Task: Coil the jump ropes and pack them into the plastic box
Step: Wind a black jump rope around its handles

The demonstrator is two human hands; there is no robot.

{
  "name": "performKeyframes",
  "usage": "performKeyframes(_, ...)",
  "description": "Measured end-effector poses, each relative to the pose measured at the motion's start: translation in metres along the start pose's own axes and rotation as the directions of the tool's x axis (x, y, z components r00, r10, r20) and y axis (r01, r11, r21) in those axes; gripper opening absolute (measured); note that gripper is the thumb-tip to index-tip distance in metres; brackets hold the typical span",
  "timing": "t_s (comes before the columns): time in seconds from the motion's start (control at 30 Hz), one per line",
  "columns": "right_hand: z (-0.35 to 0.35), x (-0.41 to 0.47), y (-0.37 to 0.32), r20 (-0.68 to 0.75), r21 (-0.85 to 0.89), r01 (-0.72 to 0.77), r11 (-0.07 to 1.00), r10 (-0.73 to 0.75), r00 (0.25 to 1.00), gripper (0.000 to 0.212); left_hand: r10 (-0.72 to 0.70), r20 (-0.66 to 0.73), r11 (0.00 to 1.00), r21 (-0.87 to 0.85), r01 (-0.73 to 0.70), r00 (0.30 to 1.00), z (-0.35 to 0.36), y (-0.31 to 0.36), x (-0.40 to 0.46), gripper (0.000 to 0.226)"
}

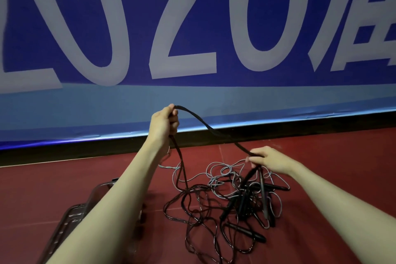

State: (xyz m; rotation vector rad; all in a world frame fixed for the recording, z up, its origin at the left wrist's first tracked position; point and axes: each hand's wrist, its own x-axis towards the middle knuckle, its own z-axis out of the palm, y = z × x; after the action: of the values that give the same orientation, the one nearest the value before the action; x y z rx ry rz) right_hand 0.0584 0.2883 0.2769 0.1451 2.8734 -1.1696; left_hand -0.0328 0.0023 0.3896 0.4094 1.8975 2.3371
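Item: black jump rope (205,126), strung between my two hands across the centre of the frame. My left hand (164,121), centre, has its grip clamped on the rope's upper bend, the tail dropping to the floor. My right hand (270,159), right of centre, pinches the same rope where it runs down toward a black handle (262,182).

Item: tangled pile of ropes (225,195), black and grey, on the red floor (321,152), lower centre, handles mixed in.

Item: plastic box (70,218), lower left, partly hidden behind my left forearm; contents cannot be told.

Step in hand, by my judgement: drawing one rope free of the pile, coiling barely begun. Next move calls for lifting it clear without dragging the grey ropes along, then looping it evenly.

Backdrop: blue banner (192,28), upper frame.
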Motion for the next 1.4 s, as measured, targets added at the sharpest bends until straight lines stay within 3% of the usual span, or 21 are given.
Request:
performKeyframes(0.1,-0.004,0.000,-0.005,-0.201,-0.028,-0.004,1.000,-0.001,0.980,0.024,-0.051,-0.048,0.996,-0.073,0.048,0.998,-0.002,-0.005,0.000,0.036)
performKeyframes(0.2,-0.008,0.004,-0.010,-0.420,-0.114,-0.073,0.991,0.019,0.907,0.020,-0.097,-0.143,0.978,-0.198,0.067,0.985,-0.009,-0.004,0.007,0.034)
performKeyframes(0.27,-0.009,0.003,-0.010,-0.431,-0.273,-0.143,0.951,0.012,0.902,0.016,-0.127,-0.189,0.969,-0.235,0.081,0.974,-0.019,-0.004,0.011,0.032)
performKeyframes(0.33,-0.006,0.001,-0.007,-0.403,-0.323,-0.134,0.937,-0.008,0.915,0.013,-0.158,-0.207,0.971,-0.209,0.114,0.966,-0.028,-0.012,0.010,0.031)
performKeyframes(0.47,-0.005,-0.005,-0.007,-0.430,-0.133,-0.114,0.985,0.046,0.902,0.028,-0.200,-0.231,0.970,-0.184,0.159,0.952,-0.040,-0.027,0.010,0.029)
performKeyframes(0.6,-0.003,0.000,-0.018,-0.438,0.161,-0.047,0.986,0.114,0.892,0.028,-0.209,-0.278,0.967,-0.199,0.156,0.938,-0.046,-0.032,0.011,0.029)
performKeyframes(0.7,-0.006,0.004,-0.028,-0.427,0.371,0.023,0.928,0.148,0.892,0.032,-0.142,-0.326,0.984,0.059,0.170,0.935,-0.054,-0.040,0.012,0.029)
performKeyframes(0.8,-0.014,0.002,-0.036,-0.338,0.497,0.050,0.866,0.140,0.931,0.033,-0.086,-0.235,0.900,0.398,0.177,0.968,-0.061,-0.050,0.005,0.030)
performKeyframes(0.9,-0.020,-0.001,-0.042,-0.273,0.467,0.058,0.882,0.082,0.958,0.030,-0.150,-0.075,0.855,0.491,0.168,0.986,-0.065,-0.063,-0.005,0.028)
performKeyframes(1.03,-0.025,-0.006,-0.059,-0.196,0.349,0.097,0.932,-0.029,0.980,0.028,-0.204,0.109,0.711,0.699,0.071,0.973,-0.060,-0.078,-0.007,0.024)
performKeyframes(1.2,-0.018,-0.007,-0.087,-0.155,0.098,0.197,0.975,-0.181,0.971,0.027,-0.196,0.341,0.803,0.594,-0.050,0.920,0.015,-0.064,-0.031,0.034)
performKeyframes(1.4,-0.020,-0.009,-0.095,-0.251,0.032,0.220,0.975,-0.206,0.946,0.030,-0.265,0.401,0.934,0.334,0.129,0.877,0.062,-0.066,-0.040,0.042)
